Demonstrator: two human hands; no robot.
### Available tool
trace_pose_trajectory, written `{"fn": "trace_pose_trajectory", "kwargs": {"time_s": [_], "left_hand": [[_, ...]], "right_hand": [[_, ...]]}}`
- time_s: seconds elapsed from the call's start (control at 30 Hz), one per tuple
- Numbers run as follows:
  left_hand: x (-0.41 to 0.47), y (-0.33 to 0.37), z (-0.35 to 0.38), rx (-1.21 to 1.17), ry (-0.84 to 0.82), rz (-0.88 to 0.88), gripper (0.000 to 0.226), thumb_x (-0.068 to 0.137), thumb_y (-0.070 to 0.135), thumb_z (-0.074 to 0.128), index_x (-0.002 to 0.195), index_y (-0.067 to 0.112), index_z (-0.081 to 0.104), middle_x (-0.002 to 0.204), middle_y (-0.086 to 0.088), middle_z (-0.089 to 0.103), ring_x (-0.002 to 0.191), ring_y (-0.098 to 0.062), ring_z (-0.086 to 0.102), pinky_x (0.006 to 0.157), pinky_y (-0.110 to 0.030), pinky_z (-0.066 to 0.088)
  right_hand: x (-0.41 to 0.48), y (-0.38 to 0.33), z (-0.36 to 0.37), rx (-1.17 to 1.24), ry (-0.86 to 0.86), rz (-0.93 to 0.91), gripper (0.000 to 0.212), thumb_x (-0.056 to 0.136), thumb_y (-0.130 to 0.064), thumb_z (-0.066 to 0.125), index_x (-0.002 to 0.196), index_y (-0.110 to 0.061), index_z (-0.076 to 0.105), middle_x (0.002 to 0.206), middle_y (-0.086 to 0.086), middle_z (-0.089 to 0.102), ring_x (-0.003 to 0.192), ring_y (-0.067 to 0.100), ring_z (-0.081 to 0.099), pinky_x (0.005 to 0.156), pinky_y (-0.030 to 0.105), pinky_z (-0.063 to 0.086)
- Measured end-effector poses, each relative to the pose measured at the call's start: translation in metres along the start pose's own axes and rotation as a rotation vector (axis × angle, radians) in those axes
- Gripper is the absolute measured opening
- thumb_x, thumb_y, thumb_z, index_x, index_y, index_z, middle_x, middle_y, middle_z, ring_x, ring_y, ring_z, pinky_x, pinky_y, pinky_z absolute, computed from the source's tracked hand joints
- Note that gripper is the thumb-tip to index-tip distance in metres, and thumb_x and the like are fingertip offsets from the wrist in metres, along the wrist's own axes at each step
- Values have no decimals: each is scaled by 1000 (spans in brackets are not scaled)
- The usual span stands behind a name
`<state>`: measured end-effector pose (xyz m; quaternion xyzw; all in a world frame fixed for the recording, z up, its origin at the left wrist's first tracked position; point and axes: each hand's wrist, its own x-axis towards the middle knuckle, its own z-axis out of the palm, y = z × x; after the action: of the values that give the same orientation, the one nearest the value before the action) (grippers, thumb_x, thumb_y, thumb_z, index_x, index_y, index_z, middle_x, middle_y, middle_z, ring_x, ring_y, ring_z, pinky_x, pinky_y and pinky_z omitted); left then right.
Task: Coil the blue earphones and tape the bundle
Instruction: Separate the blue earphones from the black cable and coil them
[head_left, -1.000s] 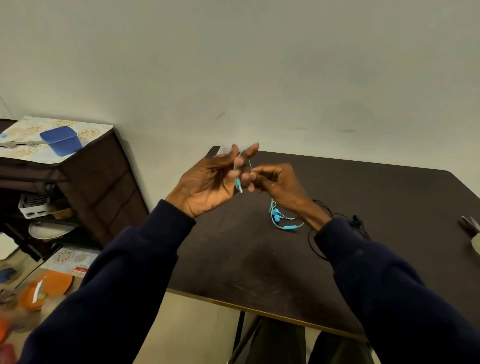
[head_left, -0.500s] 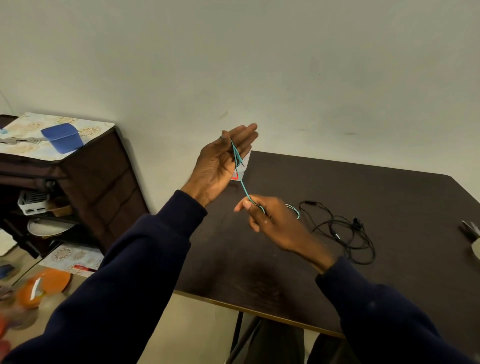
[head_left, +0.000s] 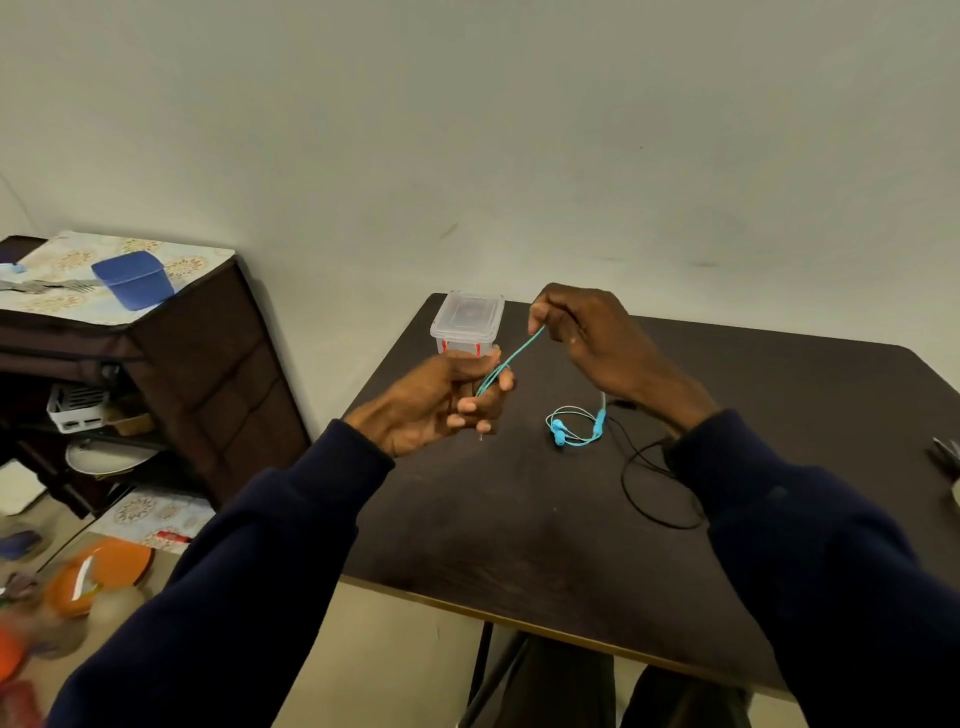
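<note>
Blue earphones (head_left: 559, 433) run taut between both hands above the worktop (head_left: 519, 519). I see my left hand (head_left: 441, 400) curled round one end of the cord and my right hand (head_left: 587, 338) pinching it higher up, near a clear lidded box (head_left: 467, 319). The buds and a loop of slack lie on the worktop below my right wrist, just beside a black cable (head_left: 639, 483).
</note>
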<state>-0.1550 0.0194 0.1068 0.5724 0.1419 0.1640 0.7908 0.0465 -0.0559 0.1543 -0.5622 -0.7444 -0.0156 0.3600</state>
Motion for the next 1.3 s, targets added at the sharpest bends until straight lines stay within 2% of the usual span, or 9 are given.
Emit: {"fn": "trace_pose_trajectory", "kwargs": {"time_s": [0.17, 0.27, 0.4, 0.67, 0.77, 0.87, 0.97, 1.1, 1.3], "left_hand": [[-7, 19, 1, -511, -163, 186, 26, 102, 7, 30, 95, 10, 55, 70, -1, 58, 58, -15, 58, 78, -31, 55], [0, 26, 0, -649, -112, 337, 28, 105, 6, 34, 101, 5, 62, 108, -13, 72, 99, -29, 71, 103, -44, 53], [16, 30, 7, -558, -32, 447, 36, 110, 10, 21, 118, 4, 55, 150, -26, 48, 142, -39, 44, 124, -47, 24], [32, 15, 5, 271, 404, 521, 36, 105, 8, 39, 128, -16, 53, 131, -30, 62, 123, -38, 62, 113, -47, 44], [25, 5, 8, 517, 431, 364, 36, 109, 10, 34, 105, 0, 69, 94, -5, 79, 86, -16, 74, 80, -25, 57], [21, 3, 9, 598, 346, 250, 54, 111, 34, 28, 93, -1, 65, 72, -16, 73, 60, -29, 64, 57, -28, 53], [15, 6, 13, 454, 253, 157, 58, 109, 47, 27, 85, 6, 61, 58, -12, 59, 49, -20, 53, 55, -28, 50], [10, 16, 20, -144, -9, 168, 31, 108, 19, 34, 84, 11, 50, 53, 1, 47, 42, -10, 42, 64, -27, 51], [11, 39, 19, -601, -65, 351, 42, 110, 12, 24, 107, 3, 65, 109, -14, 72, 101, -29, 71, 109, -40, 48]], "right_hand": [[-10, 5, 34, 356, 27, 98, 30, 107, -11, 45, 102, 2, 71, 60, -17, 53, 56, -2, 48, 62, 11, 41], [-20, -1, 51, 393, 4, 102, 30, 107, -11, 45, 102, 0, 73, 58, -13, 45, 52, 2, 41, 58, 18, 38], [-29, -17, 61, 387, -48, 28, 28, 106, -10, 45, 107, -1, 72, 60, -17, 51, 53, 4, 46, 56, 20, 39], [-31, -15, 40, 183, -118, -64, 24, 104, -20, 53, 97, -8, 72, 64, -8, 54, 54, 8, 50, 54, 17, 39], [-20, -7, 24, 80, -38, -102, 19, 101, -17, 58, 94, -10, 74, 71, -17, 60, 58, 3, 55, 57, 12, 37], [-10, 2, 13, 16, 17, -115, 17, 100, -14, 59, 100, -10, 75, 82, -3, 72, 67, 5, 62, 64, 17, 47], [-1, 8, 10, 120, 105, -72, 13, 98, -17, 64, 96, -11, 76, 78, -3, 71, 65, 7, 63, 64, 16, 47], [5, 12, 23, 360, 75, 67, 20, 100, -15, 61, 89, -7, 75, 65, 1, 66, 56, 20, 57, 57, 29, 43], [-16, 5, 47, 658, -118, 202, 30, 105, -25, 52, 108, -6, 74, 67, 13, 64, 51, 17, 44, 51, 24, 40]]}}
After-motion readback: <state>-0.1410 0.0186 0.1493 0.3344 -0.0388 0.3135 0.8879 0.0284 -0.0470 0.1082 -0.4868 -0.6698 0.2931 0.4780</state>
